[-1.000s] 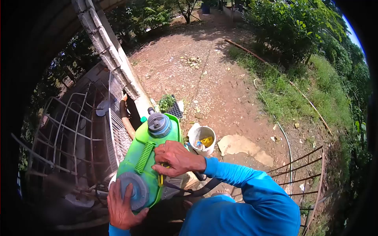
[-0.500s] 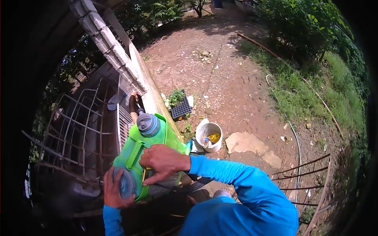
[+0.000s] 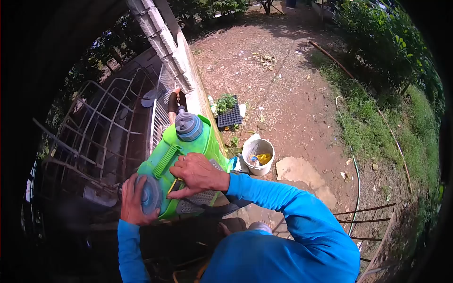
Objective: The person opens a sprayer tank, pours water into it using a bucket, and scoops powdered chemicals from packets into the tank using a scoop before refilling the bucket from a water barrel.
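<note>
A bright green sprayer tank (image 3: 214,144) stands below me, with a ridged grip on top and a grey screw cap (image 3: 188,126) at its far end. My left hand (image 3: 135,202) curls its fingers around the rim of a round, translucent blue-grey lid (image 3: 151,194) at the tank's near left corner. Above the tank top, my right hand (image 3: 200,173) is closed, with thumb and fingers pinching a slim yellow object (image 3: 174,184). Most of that object is hidden by the hand, so its kind is unclear.
A white bucket (image 3: 246,160) with yellow material inside stands beyond the tank. Near the wall (image 3: 200,87) is a black seedling tray (image 3: 230,116) with plants. Metal bars (image 3: 101,125) rise at left. A hose (image 3: 357,188) and rusty rods (image 3: 365,220) lie at right.
The view has shifted, so the surroundings appear farther right and the tank higher. Both hands keep their places, the left on the lid and the right on the yellow object.
</note>
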Motion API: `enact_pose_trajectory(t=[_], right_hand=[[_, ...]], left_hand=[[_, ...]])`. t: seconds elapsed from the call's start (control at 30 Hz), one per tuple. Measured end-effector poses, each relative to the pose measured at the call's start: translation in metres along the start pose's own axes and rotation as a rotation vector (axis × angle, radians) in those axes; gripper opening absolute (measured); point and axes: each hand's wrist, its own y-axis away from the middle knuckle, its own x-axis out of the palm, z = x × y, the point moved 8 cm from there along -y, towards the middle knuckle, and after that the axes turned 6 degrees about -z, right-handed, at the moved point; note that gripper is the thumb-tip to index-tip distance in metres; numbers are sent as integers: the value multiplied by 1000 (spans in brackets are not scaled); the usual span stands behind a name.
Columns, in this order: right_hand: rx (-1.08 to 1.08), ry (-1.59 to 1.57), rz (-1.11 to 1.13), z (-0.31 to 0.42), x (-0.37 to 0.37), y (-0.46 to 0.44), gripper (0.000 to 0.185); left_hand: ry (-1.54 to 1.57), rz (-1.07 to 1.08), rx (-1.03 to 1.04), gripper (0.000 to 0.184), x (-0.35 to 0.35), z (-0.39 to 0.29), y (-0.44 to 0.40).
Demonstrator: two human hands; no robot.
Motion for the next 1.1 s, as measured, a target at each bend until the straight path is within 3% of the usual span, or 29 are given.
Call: enact_pose_trajectory(t=[0.27,0.5,0.6,0.7,0.9,0.97,1.03,1.1], right_hand=[[1,-3,233,5,19,-6,62],[4,55,198,4,21,-5,63],[15,77,209,5,21,-7,61],[-1,58,209,6,21,-9,60],[52,66,192,7,20,-11,61],[36,96,187,9,18,-12,61],[21,92,167,10,20,-12,61],[9,95,157,10,18,-9,62]], left_hand=[[-25,75,2,105,0,19,3],[51,1,-6,98,2,16,4],[-120,-139,-373,97,12,19,15],[-216,-154,-481,98,19,19,20],[-225,37,-333,108,-2,20,18],[-387,165,-709,106,-1,24,19],[-393,104,-731,104,-20,19,10],[-227,406,-787,95,-32,17,2]])
